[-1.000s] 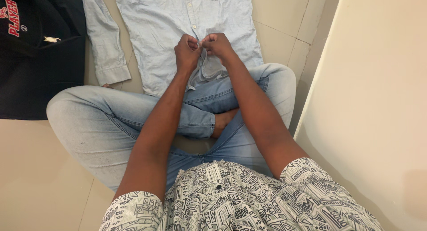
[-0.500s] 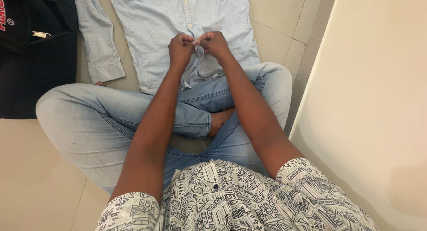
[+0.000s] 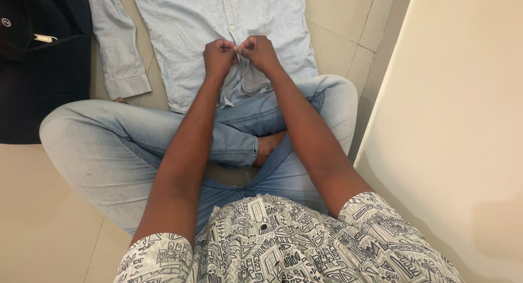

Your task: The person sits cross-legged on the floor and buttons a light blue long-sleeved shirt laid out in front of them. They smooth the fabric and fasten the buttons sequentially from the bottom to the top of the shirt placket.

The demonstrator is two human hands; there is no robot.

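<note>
While the tiled floor (image 3: 338, 21) stretches out under everything, a pale blue shirt (image 3: 190, 38) lies flat on it, front up, just beyond the person's crossed legs in light jeans (image 3: 109, 147). Left of the shirt lies a black garment (image 3: 43, 76). Both hands meet at the shirt's button strip near the hem: the left hand (image 3: 219, 57) and right hand (image 3: 260, 51) each pinch the cloth, fingers curled tight, knuckles almost touching.

black garment (image 3: 43, 76) on tiled floor (image 3: 49, 217), far left; cream wall (image 3: 463, 125) right.
</note>
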